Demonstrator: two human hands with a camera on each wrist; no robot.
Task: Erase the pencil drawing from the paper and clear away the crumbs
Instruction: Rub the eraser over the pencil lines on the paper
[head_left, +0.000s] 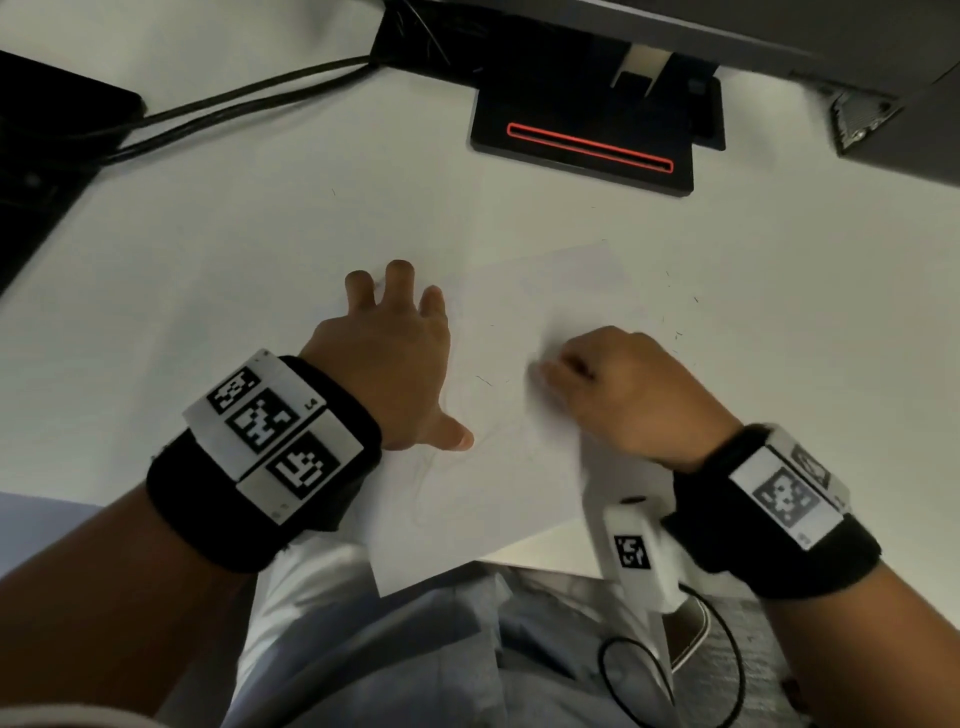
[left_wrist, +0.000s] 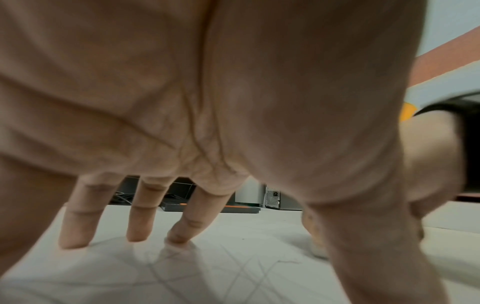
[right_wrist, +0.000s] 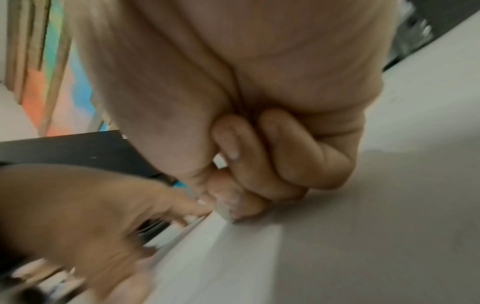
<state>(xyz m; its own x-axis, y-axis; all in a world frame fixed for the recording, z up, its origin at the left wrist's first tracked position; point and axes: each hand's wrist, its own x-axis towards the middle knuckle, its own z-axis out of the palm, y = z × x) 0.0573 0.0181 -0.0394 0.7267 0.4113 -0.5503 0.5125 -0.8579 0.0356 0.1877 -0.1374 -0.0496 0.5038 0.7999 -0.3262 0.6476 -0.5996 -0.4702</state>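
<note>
A white sheet of paper (head_left: 524, 312) lies on the white table, its near corner hanging over the front edge. My left hand (head_left: 387, 358) rests on the sheet's left side with fingers (left_wrist: 78, 222) spread and tips pressing down. Faint pencil lines (left_wrist: 179, 273) cross the paper under that hand. My right hand (head_left: 623, 395) is curled and motion-blurred on the paper's right part. It pinches a pale eraser (right_wrist: 225, 209) between thumb and fingers, with the eraser's tip on the paper. Small dark crumbs (head_left: 678, 335) lie on the table right of the sheet.
A black monitor base (head_left: 582, 140) with a red outline stands at the back. Dark cables (head_left: 234, 104) run to the back left, beside a black object (head_left: 36, 156). The table's front edge (head_left: 545, 564) is just below my wrists.
</note>
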